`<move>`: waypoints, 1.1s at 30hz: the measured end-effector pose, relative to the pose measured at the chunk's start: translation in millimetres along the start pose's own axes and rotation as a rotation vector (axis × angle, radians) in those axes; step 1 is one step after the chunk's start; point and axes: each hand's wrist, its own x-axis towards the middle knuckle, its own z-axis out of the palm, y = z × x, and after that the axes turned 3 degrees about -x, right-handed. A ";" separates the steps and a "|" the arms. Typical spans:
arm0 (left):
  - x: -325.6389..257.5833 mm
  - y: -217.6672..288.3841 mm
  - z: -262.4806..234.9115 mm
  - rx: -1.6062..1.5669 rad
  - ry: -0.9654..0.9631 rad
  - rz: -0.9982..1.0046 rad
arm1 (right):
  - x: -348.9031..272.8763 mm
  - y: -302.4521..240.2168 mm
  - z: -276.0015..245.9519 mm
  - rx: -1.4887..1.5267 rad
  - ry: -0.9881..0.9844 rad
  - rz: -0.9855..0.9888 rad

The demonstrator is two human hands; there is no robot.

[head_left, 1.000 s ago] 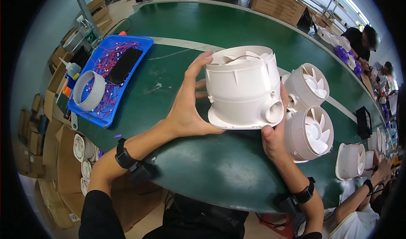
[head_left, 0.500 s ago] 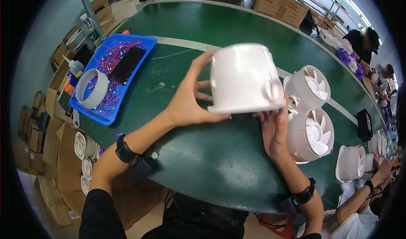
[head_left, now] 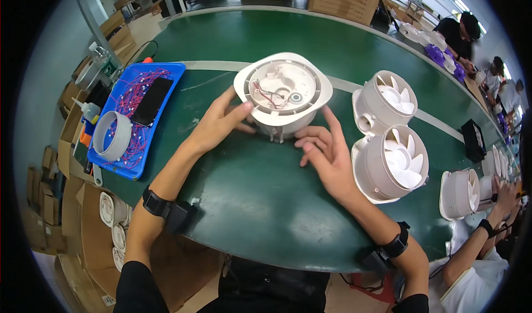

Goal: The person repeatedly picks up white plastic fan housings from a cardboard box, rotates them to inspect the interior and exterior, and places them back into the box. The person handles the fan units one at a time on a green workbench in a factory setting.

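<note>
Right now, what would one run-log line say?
left hand: grips white fan housing | right hand: touches its base | housing: open side up, wires visible | on: green table

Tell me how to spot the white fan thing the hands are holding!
Find the big green table. Between the left hand and right hand sits a round white plastic fan housing. Unlike the neighbouring white fan units, it shows red wires inside, not blades.

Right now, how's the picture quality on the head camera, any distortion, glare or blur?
Head view: strong fisheye, the green table edge bows and the corners go black; soft overhead glare on the white fan housing; left hand and right hand look sharp, with faint shadows beneath them.
</note>
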 end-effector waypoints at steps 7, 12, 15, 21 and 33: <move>-4.1 -12.7 18.4 -0.163 -0.288 0.111 | -4.4 -6.9 9.7 -0.057 0.234 -0.127; -6.0 -9.9 22.4 0.078 -0.095 0.157 | -4.6 -5.9 1.3 -0.084 0.104 -0.075; -4.9 -9.4 24.5 0.131 0.080 0.232 | -6.1 -13.8 6.3 -0.090 -0.143 0.004; 0.1 5.2 18.0 0.828 0.246 0.506 | -6.8 -12.9 13.1 -0.497 -0.447 -0.129; 64.3 57.6 25.4 0.853 0.348 0.267 | -8.4 -12.0 5.4 -0.515 -0.446 -0.106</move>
